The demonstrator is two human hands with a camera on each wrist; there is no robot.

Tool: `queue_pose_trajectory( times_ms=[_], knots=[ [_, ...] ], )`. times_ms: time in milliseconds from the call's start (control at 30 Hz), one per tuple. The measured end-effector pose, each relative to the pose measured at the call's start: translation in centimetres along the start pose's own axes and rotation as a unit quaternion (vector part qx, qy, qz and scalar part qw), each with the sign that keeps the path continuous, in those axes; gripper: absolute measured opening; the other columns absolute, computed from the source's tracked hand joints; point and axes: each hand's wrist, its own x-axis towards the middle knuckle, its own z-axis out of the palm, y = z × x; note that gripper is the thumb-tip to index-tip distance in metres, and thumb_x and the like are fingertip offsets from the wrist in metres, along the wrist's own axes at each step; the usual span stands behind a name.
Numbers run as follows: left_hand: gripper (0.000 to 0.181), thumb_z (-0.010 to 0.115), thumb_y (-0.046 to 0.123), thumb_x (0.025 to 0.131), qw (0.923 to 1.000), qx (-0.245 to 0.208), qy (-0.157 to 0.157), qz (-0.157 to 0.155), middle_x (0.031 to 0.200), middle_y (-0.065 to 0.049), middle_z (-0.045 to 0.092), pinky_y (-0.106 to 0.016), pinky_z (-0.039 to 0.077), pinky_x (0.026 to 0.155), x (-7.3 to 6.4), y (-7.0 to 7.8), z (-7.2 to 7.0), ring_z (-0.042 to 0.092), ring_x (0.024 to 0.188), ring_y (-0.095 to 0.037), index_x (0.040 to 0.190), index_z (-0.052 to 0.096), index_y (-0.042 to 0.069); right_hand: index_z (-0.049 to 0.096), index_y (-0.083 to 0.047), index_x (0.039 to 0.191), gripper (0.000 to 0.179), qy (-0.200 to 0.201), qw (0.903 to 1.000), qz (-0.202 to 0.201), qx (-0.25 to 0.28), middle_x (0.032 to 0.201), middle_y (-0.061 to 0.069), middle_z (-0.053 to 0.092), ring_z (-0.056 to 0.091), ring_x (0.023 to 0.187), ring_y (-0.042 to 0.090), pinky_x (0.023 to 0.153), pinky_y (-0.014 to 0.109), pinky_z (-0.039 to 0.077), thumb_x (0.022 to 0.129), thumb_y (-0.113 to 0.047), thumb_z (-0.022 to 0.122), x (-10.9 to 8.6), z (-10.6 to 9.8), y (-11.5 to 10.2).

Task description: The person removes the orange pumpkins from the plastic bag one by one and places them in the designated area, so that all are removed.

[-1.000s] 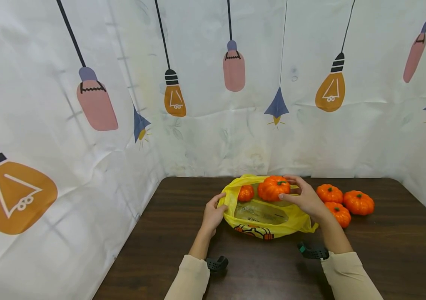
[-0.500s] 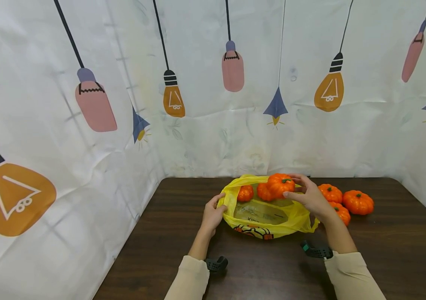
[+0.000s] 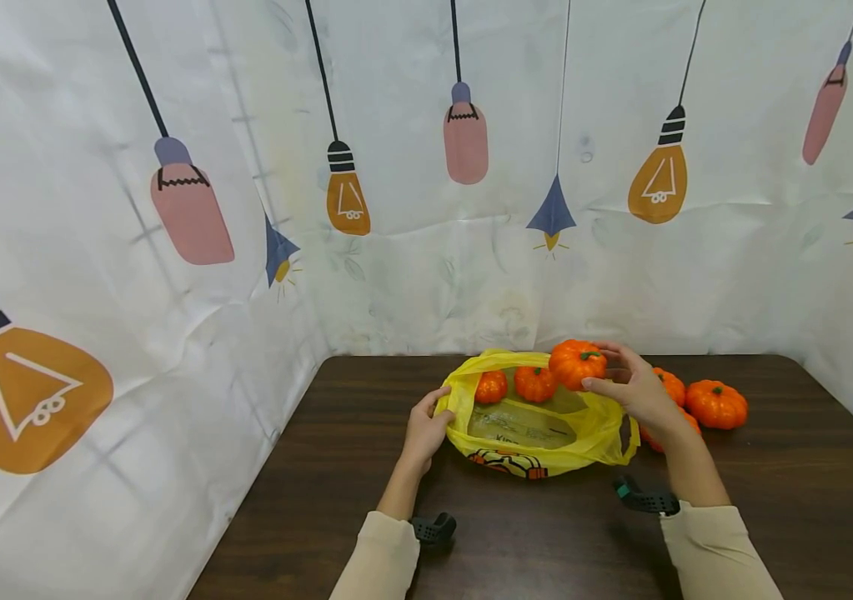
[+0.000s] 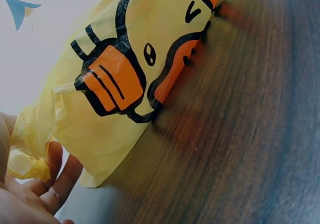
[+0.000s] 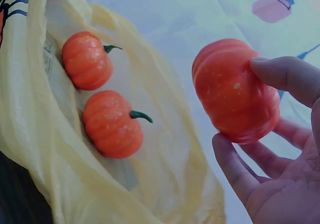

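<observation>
A yellow plastic bag (image 3: 591, 437) with a printed cartoon face lies with its mouth spread on the table. Its left edge is gripped by my left hand (image 3: 426, 425); the left wrist view shows the fingers curled about bunched plastic (image 4: 30, 166). Inside sit two small orange pumpkins, one on the left (image 5: 87, 60) and one beside it (image 5: 112, 124), with green stems. My right hand (image 3: 639, 387) holds another orange pumpkin (image 3: 578, 364) between thumb and fingers, raised over the bag's right rear rim. In the right wrist view this held pumpkin (image 5: 235, 89) is apart from the bag.
More orange pumpkins rest on the dark wood table (image 3: 321, 500) right of the bag, one of them (image 3: 716, 405) fully visible and others partly behind my right hand. A white printed curtain (image 3: 411, 283) stands along the table's back and left side.
My right hand has moved right and slightly up with its pumpkin, out of the bag's middle, uncovering the second pumpkin in the bag. The left hand has stayed on the bag's edge.
</observation>
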Motion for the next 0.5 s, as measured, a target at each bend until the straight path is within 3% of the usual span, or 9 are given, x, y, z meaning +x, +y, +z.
queue_pose_trajectory(
  times_ms=[200,400,500],
  knots=[
    [0.050,0.056,0.006,0.096,1.0000,-0.006,-0.003,0.004,0.154,-0.020,0.050,-0.042,0.055,0.097,0.0,-0.1,0.1,0.059,0.128,-0.033,0.145,0.058,0.015,0.028,-0.015,0.161,0.076,0.020,0.9998,0.003,-0.004,0.163,0.020,0.027,0.052,0.113,0.003,0.090,0.028,0.054,0.099,-0.032,0.068,-1.0,-1.4,-0.6],
    [0.050,0.057,0.007,0.096,1.0000,0.000,0.001,0.000,0.150,-0.021,0.053,-0.040,0.055,0.094,-0.1,-0.1,0.2,0.061,0.123,-0.032,0.146,0.058,0.015,0.027,-0.017,0.162,0.077,0.056,0.9977,0.007,-0.038,0.160,0.021,0.029,0.049,0.112,-0.002,0.085,0.026,0.054,0.099,-0.034,0.068,-2.4,-3.0,-0.4],
    [0.050,0.058,0.008,0.096,1.0000,0.003,0.004,-0.001,0.148,-0.021,0.054,-0.039,0.055,0.092,0.0,-0.1,0.2,0.062,0.120,-0.030,0.146,0.057,0.015,0.027,-0.016,0.162,0.078,0.066,0.9964,0.011,-0.053,0.159,0.021,0.031,0.047,0.116,0.003,0.083,0.026,0.055,0.098,-0.035,0.068,-3.0,-3.7,0.1]
  ],
)
